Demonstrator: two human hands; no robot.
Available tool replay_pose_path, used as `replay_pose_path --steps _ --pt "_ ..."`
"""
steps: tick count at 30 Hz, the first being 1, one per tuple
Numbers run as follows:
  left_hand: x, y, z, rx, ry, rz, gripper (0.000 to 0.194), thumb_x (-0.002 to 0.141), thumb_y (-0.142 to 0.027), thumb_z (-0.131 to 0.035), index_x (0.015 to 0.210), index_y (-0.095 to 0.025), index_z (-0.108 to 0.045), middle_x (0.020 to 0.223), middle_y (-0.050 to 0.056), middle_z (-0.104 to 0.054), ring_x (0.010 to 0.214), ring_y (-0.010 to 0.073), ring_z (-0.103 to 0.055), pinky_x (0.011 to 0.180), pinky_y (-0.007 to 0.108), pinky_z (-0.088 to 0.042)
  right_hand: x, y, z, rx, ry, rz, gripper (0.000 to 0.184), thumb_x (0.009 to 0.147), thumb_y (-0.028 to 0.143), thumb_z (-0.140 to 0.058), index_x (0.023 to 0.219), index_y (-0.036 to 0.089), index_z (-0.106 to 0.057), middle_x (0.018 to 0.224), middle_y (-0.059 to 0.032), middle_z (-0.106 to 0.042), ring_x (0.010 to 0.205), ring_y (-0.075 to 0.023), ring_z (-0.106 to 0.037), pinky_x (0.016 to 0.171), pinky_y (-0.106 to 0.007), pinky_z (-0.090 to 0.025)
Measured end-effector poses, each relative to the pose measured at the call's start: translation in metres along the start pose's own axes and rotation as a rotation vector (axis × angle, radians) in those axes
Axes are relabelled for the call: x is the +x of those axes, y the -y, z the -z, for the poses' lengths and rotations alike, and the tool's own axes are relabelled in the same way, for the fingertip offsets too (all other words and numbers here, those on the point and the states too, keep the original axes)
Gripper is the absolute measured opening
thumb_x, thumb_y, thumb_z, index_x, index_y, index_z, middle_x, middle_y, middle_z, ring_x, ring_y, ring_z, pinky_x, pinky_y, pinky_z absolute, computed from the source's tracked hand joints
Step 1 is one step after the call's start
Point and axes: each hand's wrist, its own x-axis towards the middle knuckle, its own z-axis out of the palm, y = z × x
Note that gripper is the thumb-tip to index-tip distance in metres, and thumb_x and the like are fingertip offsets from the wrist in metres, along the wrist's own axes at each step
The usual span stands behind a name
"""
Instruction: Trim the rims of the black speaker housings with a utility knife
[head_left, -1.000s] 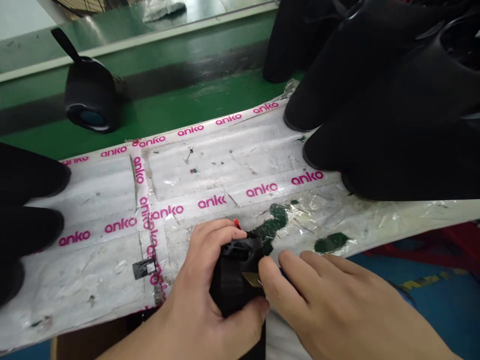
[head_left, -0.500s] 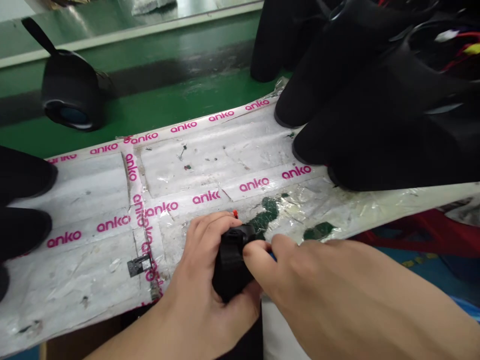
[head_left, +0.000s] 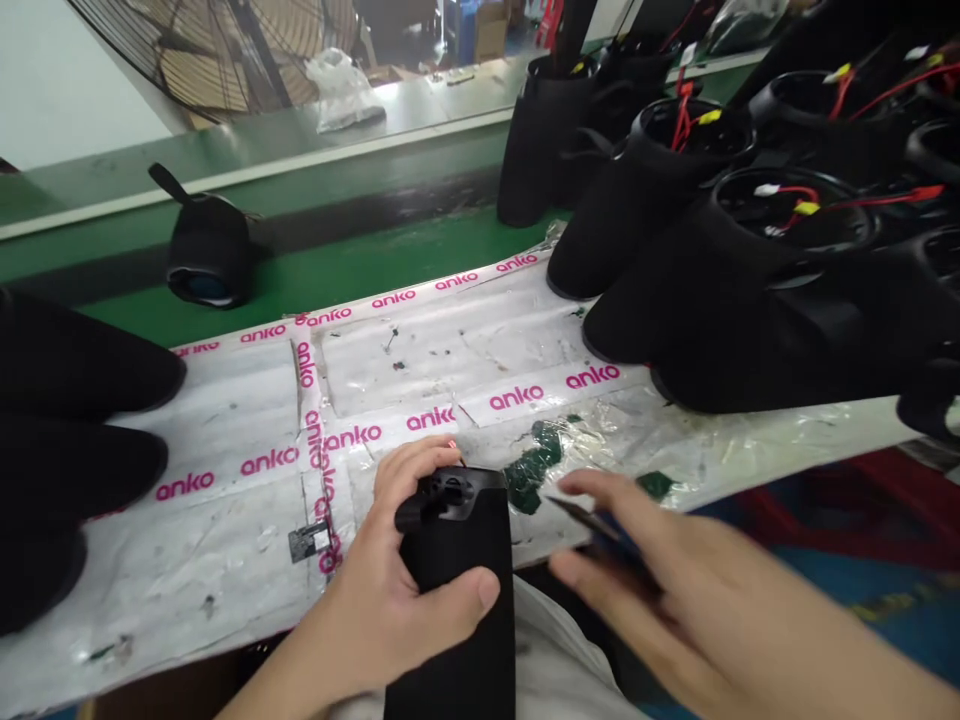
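Our left grip [head_left: 386, 590] clamps black fabric-skinned cylindrical housing [head_left: 466, 545]; right grip [head_left: 694, 580], just beside, holds dark pointed tool [head_left: 596, 528]: we should brace housing, angle tool shallowly.

glare on film [head_left: 622, 445], r hand [head_left: 667, 570] a bit blurry, 3 blk housings [head_left: 82, 465] at l edge v dark.

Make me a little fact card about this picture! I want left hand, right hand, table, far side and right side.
Left hand: the left hand grips a black, fabric-covered, rounded casing
Right hand: the right hand holds a dark, pointed tool, its tip apart from that casing
Table: white, plastic-covered work surface, crossed by white tape with pink "anko" lettering
Far side: small, black, rounded speaker with a strap, on a green surface
Right side: black, tapered, open-topped casings with red wires
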Motion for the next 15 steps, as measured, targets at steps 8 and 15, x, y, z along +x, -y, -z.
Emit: replay_pose_path --steps 8,15 --pt "-0.034 -0.009 0.018 0.092 -0.381 -0.094 0.056 0.110 -0.029 -0.054 0.161 -0.049 -0.042 0.172 0.001 -0.041 0.163 0.0331 -0.035 0.129 0.060 -0.039 0.020 0.050 -0.067 0.823 0.363 -0.214 0.061 0.092 0.052 -0.075 0.146 0.028 -0.059 0.110 -0.0065 -0.077 0.097 -0.0262 -0.076 0.080 -0.036 -0.065" --pt "-0.031 -0.004 0.022 0.282 -0.299 0.036 0.074 0.092 -0.043 -0.082 0.156 -0.050 -0.045 0.158 0.004 -0.049 0.151 0.0392 -0.045 0.125 0.067 -0.039 0.030 0.045 -0.059 0.580 0.214 0.132 0.041 0.112 0.038 -0.050 0.151 0.034 -0.061 0.142 -0.0075 -0.074 0.128 -0.0296 -0.072 0.094 -0.040 -0.067"
